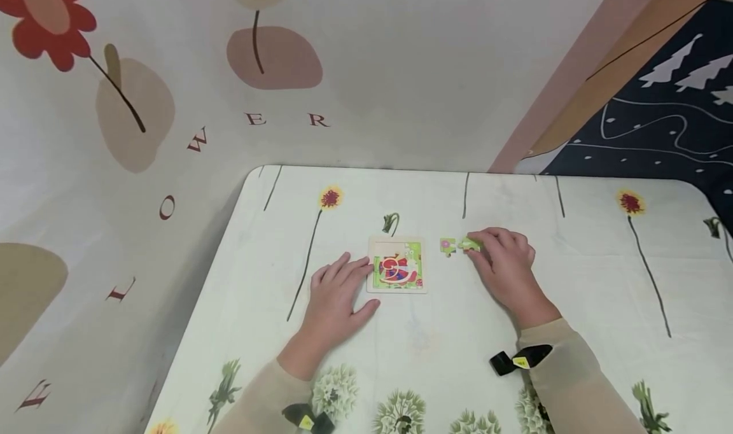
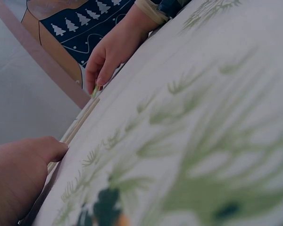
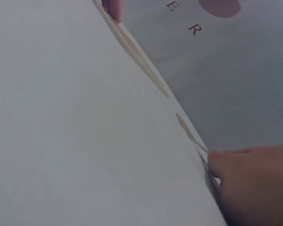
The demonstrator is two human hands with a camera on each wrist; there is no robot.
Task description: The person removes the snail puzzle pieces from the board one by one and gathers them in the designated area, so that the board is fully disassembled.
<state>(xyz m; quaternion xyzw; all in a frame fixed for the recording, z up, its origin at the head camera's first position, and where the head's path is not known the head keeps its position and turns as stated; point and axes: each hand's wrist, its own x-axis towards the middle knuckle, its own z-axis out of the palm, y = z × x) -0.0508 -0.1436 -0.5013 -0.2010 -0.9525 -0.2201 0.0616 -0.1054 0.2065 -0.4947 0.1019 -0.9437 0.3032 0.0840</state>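
A small square jigsaw puzzle board [image 1: 396, 292] with a pale frame lies on the table, its picture in red, blue and green partly filled, with a pale strip along the top. Fingers spread, my left hand [image 1: 338, 300] rests at its left edge, fingertips touching the frame. To the board's right, my right hand [image 1: 506, 272] pinches a green puzzle piece [image 1: 470, 244] between thumb and fingers, close over the table. Just left of that piece lies another puzzle piece [image 1: 448, 247], green with a pink spot. In the right wrist view the board [image 3: 137, 56] shows edge-on.
The table [image 1: 424, 345] wears a white cloth printed with flowers and stems. Behind its far edge stands a pale wall covering [image 1: 389, 103] with printed letters and shapes. A dark blue patterned cloth [image 1: 658, 128] is at the far right. Both sleeves carry black wrist straps [image 1: 535, 356].
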